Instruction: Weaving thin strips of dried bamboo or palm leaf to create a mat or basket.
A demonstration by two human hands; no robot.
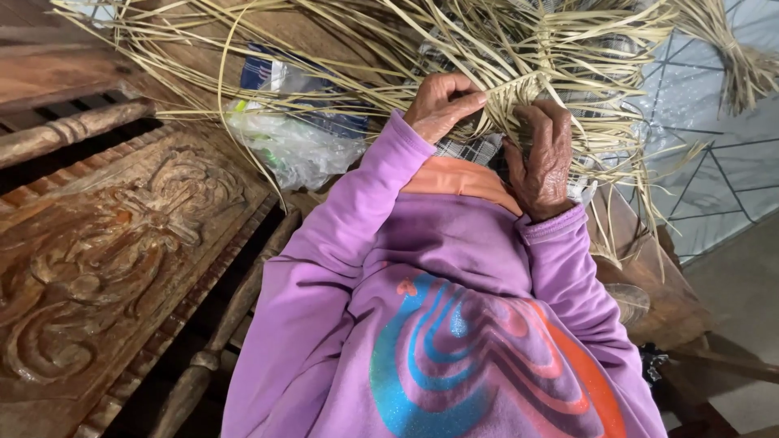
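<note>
Two hands (495, 134) pinch one woven strip (519, 85) amid many loose straw strands (365, 40)

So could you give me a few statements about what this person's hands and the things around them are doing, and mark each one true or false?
1. Both hands work at a woven strip of pale straw strands. True.
2. The left hand holds a pair of scissors. False: its fingers pinch straw strands only.
3. The right hand rests against the woven part. True.
4. The sleeves are green. False: they are purple.
5. A clear plastic bag lies beside the carved wooden bench. True.
</note>
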